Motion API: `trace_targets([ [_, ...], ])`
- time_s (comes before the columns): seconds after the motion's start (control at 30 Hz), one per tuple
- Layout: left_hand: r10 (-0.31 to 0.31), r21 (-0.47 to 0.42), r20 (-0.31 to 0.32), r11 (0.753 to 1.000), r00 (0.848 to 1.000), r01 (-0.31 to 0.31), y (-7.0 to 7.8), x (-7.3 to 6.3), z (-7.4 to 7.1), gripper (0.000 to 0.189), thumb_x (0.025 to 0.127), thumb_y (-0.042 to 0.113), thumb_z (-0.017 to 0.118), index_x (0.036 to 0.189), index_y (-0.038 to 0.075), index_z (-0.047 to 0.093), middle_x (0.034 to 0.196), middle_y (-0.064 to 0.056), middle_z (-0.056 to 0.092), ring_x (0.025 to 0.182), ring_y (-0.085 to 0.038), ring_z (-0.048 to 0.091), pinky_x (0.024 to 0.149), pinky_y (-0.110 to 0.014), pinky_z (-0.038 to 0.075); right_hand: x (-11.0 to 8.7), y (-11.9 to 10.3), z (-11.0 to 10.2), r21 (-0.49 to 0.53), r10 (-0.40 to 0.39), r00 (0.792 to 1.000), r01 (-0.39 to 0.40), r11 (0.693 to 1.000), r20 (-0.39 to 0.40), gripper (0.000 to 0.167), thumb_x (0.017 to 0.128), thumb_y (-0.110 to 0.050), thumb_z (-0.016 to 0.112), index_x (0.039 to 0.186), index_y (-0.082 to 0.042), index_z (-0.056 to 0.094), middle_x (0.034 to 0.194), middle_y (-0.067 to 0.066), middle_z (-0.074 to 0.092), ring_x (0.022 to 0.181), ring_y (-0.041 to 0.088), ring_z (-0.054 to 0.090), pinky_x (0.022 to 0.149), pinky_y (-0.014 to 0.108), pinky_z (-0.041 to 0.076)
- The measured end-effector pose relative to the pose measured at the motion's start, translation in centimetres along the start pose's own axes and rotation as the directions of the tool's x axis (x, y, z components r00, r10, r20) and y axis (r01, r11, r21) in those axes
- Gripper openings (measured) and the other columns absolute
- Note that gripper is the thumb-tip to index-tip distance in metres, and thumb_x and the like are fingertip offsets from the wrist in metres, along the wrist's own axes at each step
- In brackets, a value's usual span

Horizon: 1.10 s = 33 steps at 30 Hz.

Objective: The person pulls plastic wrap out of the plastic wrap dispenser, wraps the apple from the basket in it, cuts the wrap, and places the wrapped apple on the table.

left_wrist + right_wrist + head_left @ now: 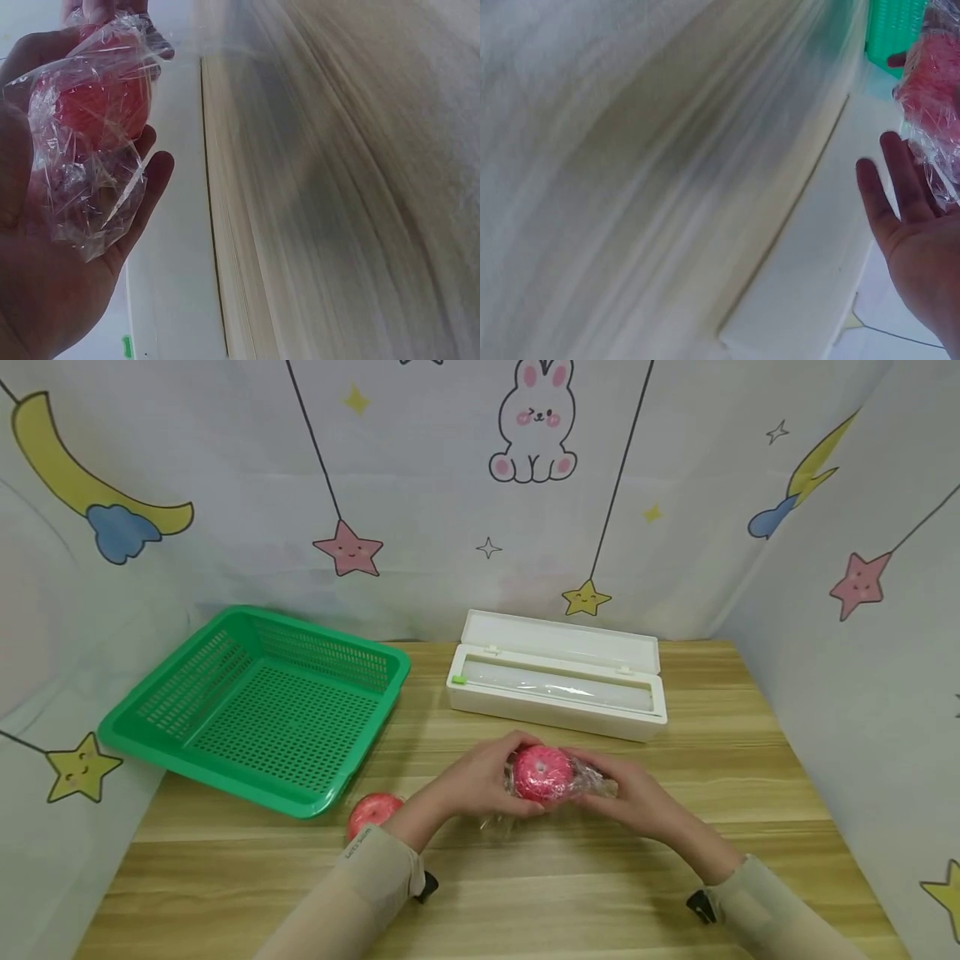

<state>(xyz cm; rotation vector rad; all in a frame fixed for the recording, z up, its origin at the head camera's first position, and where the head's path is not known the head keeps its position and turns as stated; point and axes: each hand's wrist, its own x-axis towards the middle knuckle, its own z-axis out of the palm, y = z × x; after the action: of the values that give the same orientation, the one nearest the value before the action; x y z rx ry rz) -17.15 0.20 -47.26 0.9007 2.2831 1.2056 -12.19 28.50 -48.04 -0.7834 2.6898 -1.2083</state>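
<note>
A red apple (542, 774) loosely wrapped in clear cling film (596, 779) is held above the table between both hands. My left hand (487, 779) curls round its left side, thumb in front and fingers behind. On the other side, my right hand (633, 797) pinches the gathered film against the apple. In the left wrist view, crumpled film (94, 199) bunches over the left palm below the apple (105, 109). Two fingers of the right hand (930, 259) stick out straight in the right wrist view. Another apple (373, 812) lies on the table beside the left forearm, which partly covers it.
A white cling film box (555, 714) lies behind the hands, its lid raised and a roll inside. To the left stands a green perforated basket (292, 727). Printed cloth walls (450, 485) enclose the wooden table (570, 893) at the back and sides.
</note>
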Motion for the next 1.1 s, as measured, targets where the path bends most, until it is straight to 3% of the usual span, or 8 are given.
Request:
trace_targets([
  [0.17, -0.021, 0.036, -0.040, 0.999, 0.999, 0.023, 0.2, -0.2, -0.2, 0.084, 0.078, 0.036, 0.096, 0.148, 0.020, 0.052, 0.134, 0.004, 0.066, 0.122, -0.012, 0.063, 0.105, -0.035, 0.054, -0.6, -0.1, -1.0, -0.131, -0.015, 1.000, 0.013, 0.991, -0.013, 0.071, 0.092, -0.020, 0.087, 0.154, -0.008, 0.055, 0.150, 0.012, 0.062, 0.135, 0.037, 0.062, 0.106, 0.058, 0.054],
  [0.3, -0.034, 0.087, -0.067, 0.995, 0.997, 0.040, 0.4, -0.2, -0.4, 0.086, 0.078, 0.035, 0.096, 0.149, 0.019, 0.052, 0.136, 0.002, 0.067, 0.124, -0.015, 0.064, 0.107, -0.039, 0.054, -1.5, -1.2, -1.7, -0.290, -0.049, 0.995, 0.021, 0.957, -0.089, 0.077, 0.094, -0.032, 0.084, 0.160, -0.012, 0.049, 0.152, 0.014, 0.058, 0.137, 0.040, 0.057, 0.104, 0.064, 0.053],
  [0.47, -0.033, 0.120, -0.101, 0.992, 0.994, 0.045, 0.5, -0.2, -0.4, 0.085, 0.078, 0.030, 0.097, 0.150, 0.017, 0.052, 0.138, -0.001, 0.067, 0.126, -0.018, 0.064, 0.108, -0.042, 0.054, -1.3, -3.4, -0.6, -0.490, -0.246, 0.958, 0.144, 0.860, -0.149, 0.080, 0.107, -0.059, 0.056, 0.163, -0.005, 0.041, 0.161, 0.018, 0.048, 0.144, 0.041, 0.050, 0.117, 0.061, 0.043],
  [0.57, -0.016, 0.137, -0.124, 0.990, 0.992, 0.033, 0.4, -0.2, -0.3, 0.085, 0.078, 0.030, 0.097, 0.150, 0.016, 0.053, 0.137, -0.001, 0.068, 0.125, -0.017, 0.065, 0.107, -0.041, 0.055, -1.0, -3.9, 0.9, -0.550, -0.259, 0.958, 0.152, 0.821, -0.122, 0.088, 0.109, -0.066, 0.039, 0.164, 0.003, 0.034, 0.169, 0.022, 0.037, 0.153, 0.041, 0.040, 0.130, 0.053, 0.025],
  [0.67, 0.006, 0.150, -0.139, 0.989, 0.990, 0.015, 0.5, -0.2, -0.2, 0.085, 0.078, 0.031, 0.097, 0.149, 0.016, 0.053, 0.135, -0.001, 0.069, 0.123, -0.016, 0.066, 0.105, -0.038, 0.055, -1.0, -3.8, 2.1, -0.544, -0.168, 0.981, 0.086, 0.834, -0.102, 0.089, 0.110, -0.064, 0.037, 0.166, 0.005, 0.027, 0.172, 0.024, 0.029, 0.157, 0.041, 0.033, 0.133, 0.049, 0.015],
  [0.8, 0.023, 0.151, -0.143, 0.989, 0.989, -0.001, 0.6, -0.2, -0.1, 0.085, 0.078, 0.033, 0.096, 0.149, 0.016, 0.053, 0.134, -0.001, 0.069, 0.121, -0.014, 0.066, 0.105, -0.037, 0.056, -0.9, -3.3, 2.9, -0.453, -0.050, 0.994, -0.001, 0.891, -0.101, 0.082, 0.111, -0.049, 0.050, 0.166, 0.007, 0.024, 0.172, 0.025, 0.028, 0.157, 0.043, 0.032, 0.129, 0.060, 0.022],
  [0.97, 0.035, 0.131, -0.147, 0.991, 0.988, -0.015, 0.6, -0.2, 0.0, 0.084, 0.079, 0.032, 0.096, 0.149, 0.017, 0.053, 0.134, 0.000, 0.069, 0.121, -0.014, 0.065, 0.105, -0.037, 0.055, -0.6, -3.0, 3.7, -0.206, 0.081, 0.991, -0.103, 0.973, -0.110, 0.075, 0.113, -0.035, 0.052, 0.170, -0.003, 0.016, 0.174, 0.020, 0.027, 0.156, 0.047, 0.030, 0.124, 0.067, 0.027],
  [1.1, 0.041, 0.106, -0.157, 0.994, 0.987, -0.024, 0.8, -0.3, -0.1, 0.082, 0.079, 0.032, 0.096, 0.147, 0.016, 0.053, 0.133, -0.001, 0.069, 0.120, -0.014, 0.065, 0.104, -0.036, 0.056, -0.4, -2.9, 4.4, 0.004, 0.172, 0.977, -0.173, 0.985, -0.128, 0.066, 0.116, -0.031, 0.043, 0.172, -0.008, 0.015, 0.175, 0.018, 0.023, 0.158, 0.046, 0.026, 0.124, 0.066, 0.025],
])
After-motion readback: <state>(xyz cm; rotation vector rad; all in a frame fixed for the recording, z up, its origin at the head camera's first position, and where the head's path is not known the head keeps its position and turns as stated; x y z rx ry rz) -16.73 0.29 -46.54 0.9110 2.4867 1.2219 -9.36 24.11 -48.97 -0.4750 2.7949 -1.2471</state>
